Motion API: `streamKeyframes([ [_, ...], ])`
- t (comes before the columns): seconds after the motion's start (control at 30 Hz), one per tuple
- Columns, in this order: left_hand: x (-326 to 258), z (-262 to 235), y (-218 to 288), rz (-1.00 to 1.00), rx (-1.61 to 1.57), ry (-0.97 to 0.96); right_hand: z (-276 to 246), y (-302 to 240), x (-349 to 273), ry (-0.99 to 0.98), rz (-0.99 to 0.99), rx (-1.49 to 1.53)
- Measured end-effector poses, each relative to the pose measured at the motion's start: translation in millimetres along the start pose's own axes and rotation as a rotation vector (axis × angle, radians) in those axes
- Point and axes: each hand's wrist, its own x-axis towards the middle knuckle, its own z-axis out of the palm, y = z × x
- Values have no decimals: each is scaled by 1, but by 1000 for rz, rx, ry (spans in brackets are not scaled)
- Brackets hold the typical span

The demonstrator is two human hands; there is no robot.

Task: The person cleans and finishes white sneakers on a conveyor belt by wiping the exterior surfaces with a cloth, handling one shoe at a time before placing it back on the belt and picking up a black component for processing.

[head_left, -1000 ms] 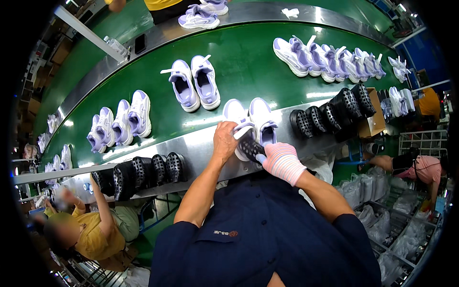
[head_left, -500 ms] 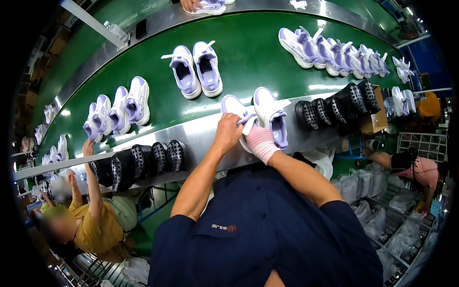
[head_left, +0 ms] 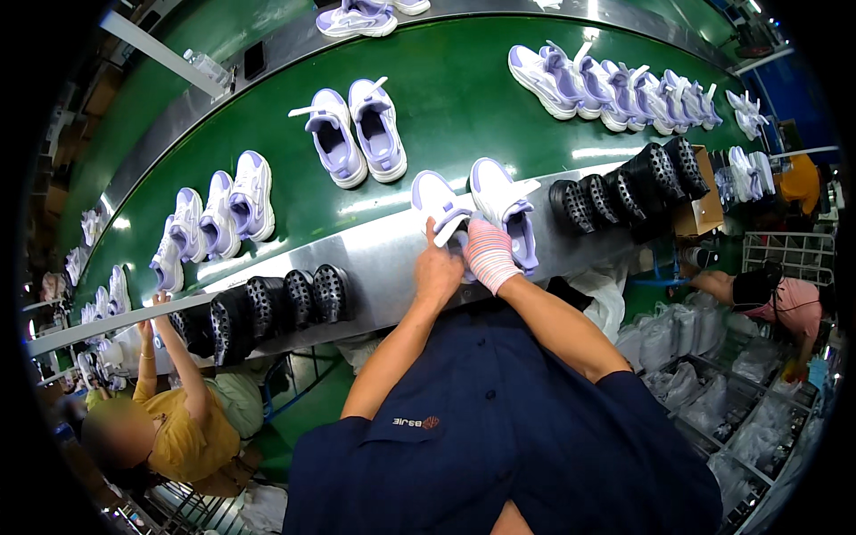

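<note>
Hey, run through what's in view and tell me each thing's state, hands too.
Left hand: bare, at the handled shoe, index finger extended
Right hand: gloved, at the same shoe
Handled shoe: upright, white strap sticking out
Neighbouring shoe: upright, toe pointing away
Paired shoes ahead: upright, side by side
Black studded pieces: lined up
Black phone: lying flat

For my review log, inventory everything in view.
centre shoes: two, white and lilac, at the hands
other shoes: many, white and lilac, mostly on green surface
studded forms: several, black, ledge, both sides
metal ledge: one, silver, centre
slab: one, black, far left
bottle: one, clear, beside it
box: one, brown, right
wrapped bundles: several, clear, lower right
co-worker: one, yellow top, lower left
second co-worker: one, pink top, right
shirt: one, navy, lower centre
left hand: one, bare, on left shoe
right hand: one, striped glove, beside it
</note>
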Motion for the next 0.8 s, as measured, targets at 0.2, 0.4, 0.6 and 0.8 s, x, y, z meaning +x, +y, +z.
streamKeyframes([
  [0.2, -17, -38, 14, 90, 68, -39, -7, 6, -6, 5, 20, 56],
  [0.4, -64, -30, 19, 561, 139, 4, -57, 86, -37, 501, 77, 11],
  [0.6, -43, 1, 57, 404, 372, -345, -5, 87, -19, 160, 113, 116],
  [0.8, -13, 16, 73, 428, 596, -212, -62, 114, -32, 101, 8, 506],
])
